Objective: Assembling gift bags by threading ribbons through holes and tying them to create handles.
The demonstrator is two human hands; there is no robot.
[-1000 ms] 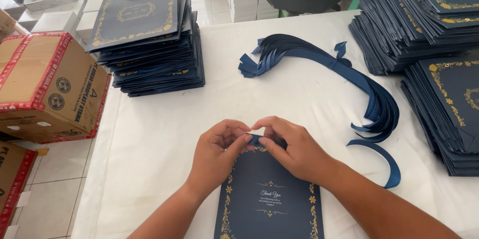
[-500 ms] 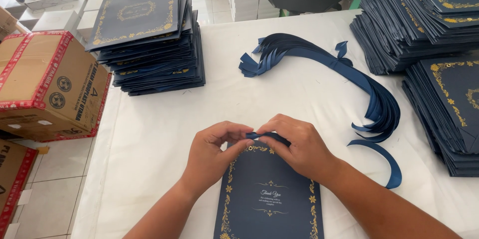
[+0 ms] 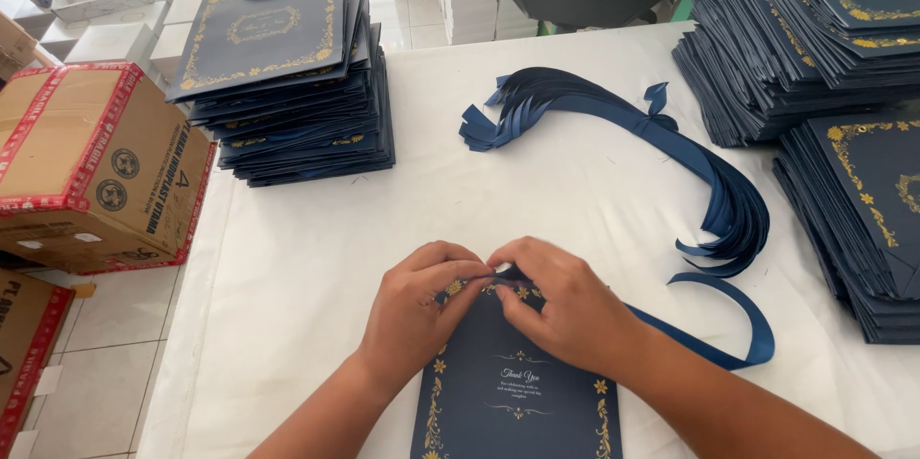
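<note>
A flat navy paper bag (image 3: 517, 392) with gold floral print lies on the white table (image 3: 307, 258) just in front of me. My left hand (image 3: 422, 310) and my right hand (image 3: 565, 301) meet at its top edge. Both pinch a navy ribbon (image 3: 738, 339) there; the ribbon runs out from under my right hand and loops to the right. The fingertips hide the exact spot where ribbon and bag meet.
A bundle of navy ribbons (image 3: 709, 181) curves across the table's middle. A stack of bags with handles (image 3: 287, 76) stands at the back left, stacks of flat bags (image 3: 843, 47) at the right. Cardboard boxes (image 3: 86, 162) sit left of the table, white boxes on the floor behind.
Both hands have stayed at the bag's top edge, fingers shifting slightly as they work the ribbon. The bag and ribbon bundle have not moved.
</note>
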